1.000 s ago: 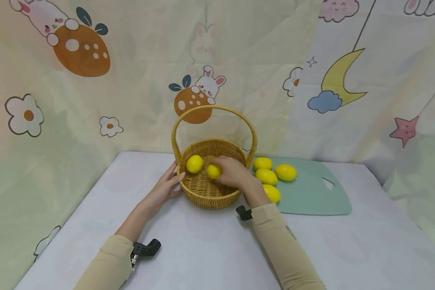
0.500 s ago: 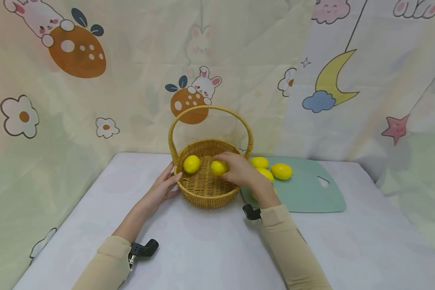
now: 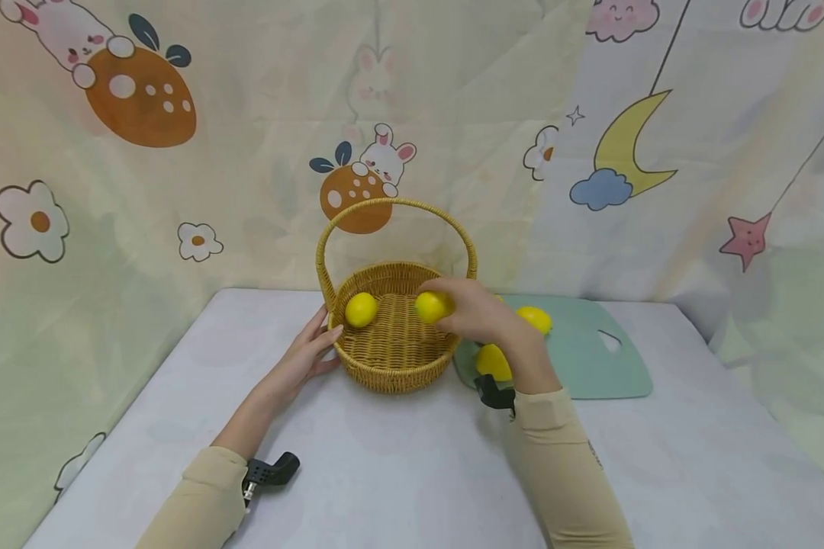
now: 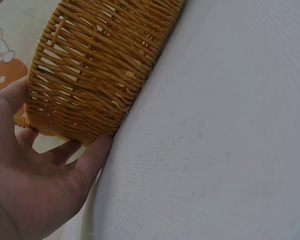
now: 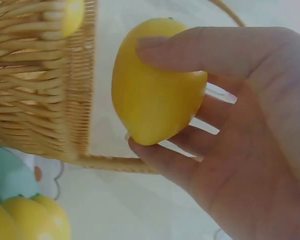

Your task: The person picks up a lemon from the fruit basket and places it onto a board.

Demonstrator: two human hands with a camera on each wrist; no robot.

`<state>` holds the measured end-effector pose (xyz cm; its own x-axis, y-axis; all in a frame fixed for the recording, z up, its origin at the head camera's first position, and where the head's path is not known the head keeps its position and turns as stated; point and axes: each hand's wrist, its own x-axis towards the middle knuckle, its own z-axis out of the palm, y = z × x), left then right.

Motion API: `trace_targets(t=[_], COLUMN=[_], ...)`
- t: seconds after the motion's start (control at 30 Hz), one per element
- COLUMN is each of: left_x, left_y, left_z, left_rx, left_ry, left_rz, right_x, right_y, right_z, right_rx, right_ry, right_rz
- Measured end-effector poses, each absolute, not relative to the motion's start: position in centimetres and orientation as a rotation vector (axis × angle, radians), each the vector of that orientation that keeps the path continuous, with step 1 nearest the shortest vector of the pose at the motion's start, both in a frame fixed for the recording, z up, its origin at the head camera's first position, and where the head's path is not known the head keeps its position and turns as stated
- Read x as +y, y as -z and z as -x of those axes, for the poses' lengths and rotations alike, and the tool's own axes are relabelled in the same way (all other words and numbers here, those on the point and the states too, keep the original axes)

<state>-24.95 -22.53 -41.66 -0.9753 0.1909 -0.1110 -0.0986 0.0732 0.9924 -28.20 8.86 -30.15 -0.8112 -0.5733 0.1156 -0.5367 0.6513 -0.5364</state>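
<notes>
A yellow lemon (image 3: pixel 432 307) is held between the thumb and fingers of my right hand (image 3: pixel 471 311), over the right side of the wicker basket (image 3: pixel 396 381). The right wrist view shows the thumb across the lemon (image 5: pixel 150 95), beside the basket (image 5: pixel 30 90). Another lemon (image 3: pixel 361 309) lies inside the basket at the left. My left hand (image 3: pixel 300 362) rests against the basket's left side. In the left wrist view its thumb and fingertips touch the woven wall (image 4: pixel 100 65), fingers spread and fairly straight.
To the basket's right lies a green cutting board (image 3: pixel 604 374) with several lemons, among them one lemon (image 3: pixel 494 362) partly hidden by my right wrist. The basket's tall handle (image 3: pixel 398 202) arches above it. A patterned curtain (image 3: pixel 261 152) hangs behind the white table (image 3: pixel 384 473).
My right hand has moved up and to the right with the lemon, from low in the basket toward its right rim. The left hand stays at the basket's side.
</notes>
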Motion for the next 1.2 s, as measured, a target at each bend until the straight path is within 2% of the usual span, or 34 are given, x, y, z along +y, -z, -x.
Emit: trace_targets(t=[0.43,0.7,0.93,1.2], left_x=[-22.3,-22.2,-22.4,-22.3], left_y=[41.6,41.5,41.5,41.5], left_z=[25.1,25.2,24.9,24.9], left_rx=[2.146,2.135,2.144,2.148], left_ry=[-1.994,-2.005,-1.996,-1.993], left_rz=[-0.059,-0.066,-0.08,-0.068], right_x=[11.9,14.3,16.2,18.8], right_y=[27.6,26.7,27.4,29.4], right_z=[26.9,26.4,27.1,28.3], right_rx=[2.864,2.883,2.801,2.793], right_ry=[0.95,0.991,1.055,0.962], right_rz=[0.963,0.859,0.797,0.604])
